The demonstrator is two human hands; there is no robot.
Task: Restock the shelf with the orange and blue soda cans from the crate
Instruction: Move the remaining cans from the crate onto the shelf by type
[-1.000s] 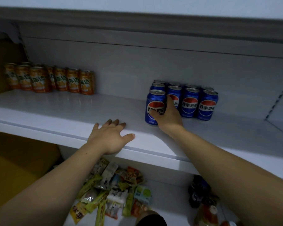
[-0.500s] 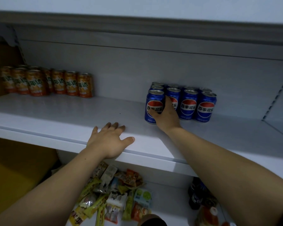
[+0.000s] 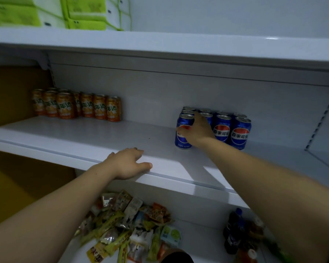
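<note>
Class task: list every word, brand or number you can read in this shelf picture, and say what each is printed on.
"百事可乐": blue cans, front labels.
"年达": orange cans; any leading character is unclear.
Snack packets, dark bottles, green packs: print too small or blurred to read.

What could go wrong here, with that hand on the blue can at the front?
1. The right hand grips the front-left blue can, which stands tight against the other blue cans; a clumsy nudge might topple them.
2. A toppled can could roll off the shelf onto the snack packets below.
</note>
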